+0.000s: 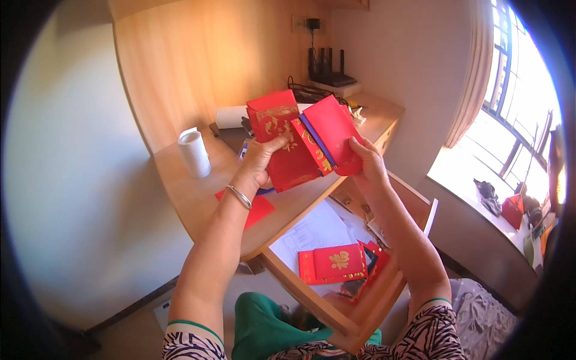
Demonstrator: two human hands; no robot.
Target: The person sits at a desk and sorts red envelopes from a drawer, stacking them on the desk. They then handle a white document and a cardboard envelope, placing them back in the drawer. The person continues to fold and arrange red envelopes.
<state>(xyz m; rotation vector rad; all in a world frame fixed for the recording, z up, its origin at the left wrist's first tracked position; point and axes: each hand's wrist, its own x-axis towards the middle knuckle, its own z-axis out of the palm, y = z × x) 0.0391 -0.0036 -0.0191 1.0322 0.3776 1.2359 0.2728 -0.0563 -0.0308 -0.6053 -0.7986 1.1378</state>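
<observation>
My left hand (264, 157), with a silver bangle on its wrist, is closed on a large red envelope (275, 125) with gold ornament, thumb across its front. In my right hand (369, 161) is a bunch of smaller red envelopes (330, 123), one edged with a purple strip and gold figures. The two lots overlap above the desk, so some envelopes behind are hidden. Below them an open drawer (303, 299) holds another red envelope (339, 263) with a gold character, lying on white papers (309, 234). Flat on the desk lies a plain red envelope (259, 211).
A white paper roll (195, 154) stands at the desk's left, and another white roll (231, 117) lies farther back. A black router (331, 75) with cables sits in the far corner. The windowsill (468, 180) at right carries assorted items. The drawer juts out toward my lap.
</observation>
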